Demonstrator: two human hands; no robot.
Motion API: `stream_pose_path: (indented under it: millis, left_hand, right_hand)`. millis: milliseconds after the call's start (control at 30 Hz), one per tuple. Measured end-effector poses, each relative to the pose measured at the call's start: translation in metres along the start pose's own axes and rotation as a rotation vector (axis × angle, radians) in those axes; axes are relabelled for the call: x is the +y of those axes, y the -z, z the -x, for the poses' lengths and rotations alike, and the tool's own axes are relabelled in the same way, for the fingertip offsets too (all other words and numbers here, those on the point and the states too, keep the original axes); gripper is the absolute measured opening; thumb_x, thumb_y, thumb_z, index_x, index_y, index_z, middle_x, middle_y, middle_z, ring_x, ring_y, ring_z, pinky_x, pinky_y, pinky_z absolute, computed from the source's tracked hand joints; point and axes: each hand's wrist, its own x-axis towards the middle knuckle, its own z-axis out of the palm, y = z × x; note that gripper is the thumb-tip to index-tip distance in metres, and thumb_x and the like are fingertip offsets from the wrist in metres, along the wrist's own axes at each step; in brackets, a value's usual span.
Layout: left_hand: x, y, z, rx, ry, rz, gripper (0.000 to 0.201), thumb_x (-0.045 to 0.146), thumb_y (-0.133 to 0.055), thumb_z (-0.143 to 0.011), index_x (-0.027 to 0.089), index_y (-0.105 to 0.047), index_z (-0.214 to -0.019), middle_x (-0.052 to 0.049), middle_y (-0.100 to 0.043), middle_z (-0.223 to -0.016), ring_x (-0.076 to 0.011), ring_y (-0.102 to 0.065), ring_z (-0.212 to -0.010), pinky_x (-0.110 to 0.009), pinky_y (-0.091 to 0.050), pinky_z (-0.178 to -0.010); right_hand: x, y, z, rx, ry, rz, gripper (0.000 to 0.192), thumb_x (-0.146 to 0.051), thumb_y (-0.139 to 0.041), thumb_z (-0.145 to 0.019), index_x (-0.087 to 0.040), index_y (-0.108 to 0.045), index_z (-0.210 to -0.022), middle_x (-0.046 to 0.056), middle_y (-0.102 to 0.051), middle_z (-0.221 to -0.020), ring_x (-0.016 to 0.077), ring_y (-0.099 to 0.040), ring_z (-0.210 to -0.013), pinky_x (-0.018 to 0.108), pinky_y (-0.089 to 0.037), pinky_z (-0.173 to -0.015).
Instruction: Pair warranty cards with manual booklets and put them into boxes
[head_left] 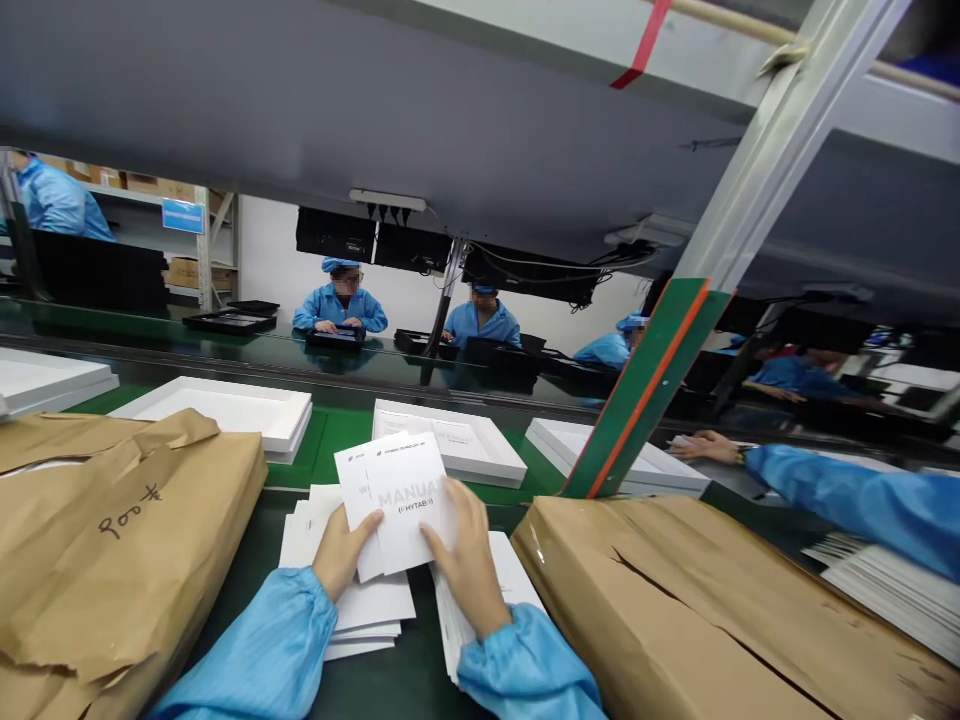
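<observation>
Manual booklets [396, 503]: two or three thin white booklets, fanned slightly, held up between both hands above the near edge of the table; the front one reads "MANUAL" in pale print.
Left hand [343, 552]: fingers curled, thumb on the front, pinching the lower left corner of the booklets.
Right hand [466, 555]: fingers laid flat over the lower right part of the front booklet, gripping its right edge.
Sleeves: both forearms are in light blue cuffed sleeves, coming up from the near edge.
Left stack [360, 605]: a loose pile of white sheets lying on the table under the left hand.
Right stack [487, 600]: a second white pile under the right hand, just beside the right parcel.
Left parcel [105, 540]: a crumpled brown paper wrap at the near left corner, with a handwritten number on it.
Right parcel [712, 610]: a brown paper bundle at the near right, its top torn in a line.
White trays [225, 410]: shallow white box trays in a row on the green belt [341, 430] past the table's far edge.
Co-worker's hand [701, 447]: a neighbour's hand in a blue sleeve rests on the rightmost tray.
Far side: people in blue coats and caps sit along a dark line with black trays [229, 321].
</observation>
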Motion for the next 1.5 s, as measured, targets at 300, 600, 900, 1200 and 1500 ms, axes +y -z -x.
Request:
stream_pose_path:
  millis: [300,600,900,1200,1500]
  left_hand:
    - [-0.003,0.013,-0.008,0.017,-0.069,-0.128,0.038,0.033,-0.05,-0.065,0.009,-0.048,-0.095,-0.01,-0.054,-0.101,-0.0202,-0.049,-0.093,-0.032,-0.037,-0.082]
    - [-0.006,0.016,-0.009,-0.105,-0.07,-0.193,0.036,0.029,-0.048,-0.067,0.01,-0.045,-0.098,-0.01,-0.051,-0.104,-0.0191,-0.047,-0.095,-0.03,-0.037,-0.082]
    - [-0.004,0.016,-0.007,-0.078,-0.058,-0.257,0.039,0.033,-0.048,-0.067,0.009,-0.046,-0.098,-0.01,-0.05,-0.106,-0.0207,-0.046,-0.096,-0.032,-0.036,-0.082]
    - [-0.006,0.017,-0.008,-0.084,-0.041,-0.275,0.04,0.033,-0.048,-0.068,0.009,-0.044,-0.1,-0.012,-0.049,-0.106,-0.0215,-0.045,-0.096,-0.034,-0.035,-0.082]
    - [-0.004,0.017,-0.008,-0.071,-0.04,-0.29,0.04,0.034,-0.048,-0.067,0.009,-0.044,-0.099,-0.011,-0.05,-0.105,-0.0207,-0.046,-0.096,-0.032,-0.036,-0.082]
  right_hand:
    - [0.016,-0.003,0.001,-0.583,-0.536,-0.807,0.036,-0.04,-0.045,-0.069,-0.013,-0.049,-0.092,0.006,-0.06,-0.071,0.0146,-0.054,-0.056,0.027,-0.04,-0.048]
    - [0.015,-0.005,0.0,-0.516,-0.57,-0.848,0.031,-0.034,-0.044,-0.072,-0.014,-0.047,-0.095,0.005,-0.059,-0.074,0.0127,-0.054,-0.06,0.025,-0.041,-0.051]
    - [0.018,-0.006,0.0,-0.563,-0.591,-0.831,0.036,-0.035,-0.045,-0.071,-0.013,-0.045,-0.098,0.006,-0.06,-0.073,0.0111,-0.055,-0.055,0.021,-0.04,-0.048]
    - [0.024,-0.009,0.002,-0.58,-0.548,-0.858,0.032,-0.034,-0.043,-0.072,-0.012,-0.046,-0.094,0.005,-0.059,-0.066,0.0122,-0.056,-0.059,0.02,-0.041,-0.048]
    - [0.024,-0.008,0.0,-0.584,-0.583,-0.851,0.028,-0.031,-0.045,-0.071,-0.012,-0.045,-0.09,0.004,-0.059,-0.065,0.0112,-0.055,-0.056,0.02,-0.042,-0.048]
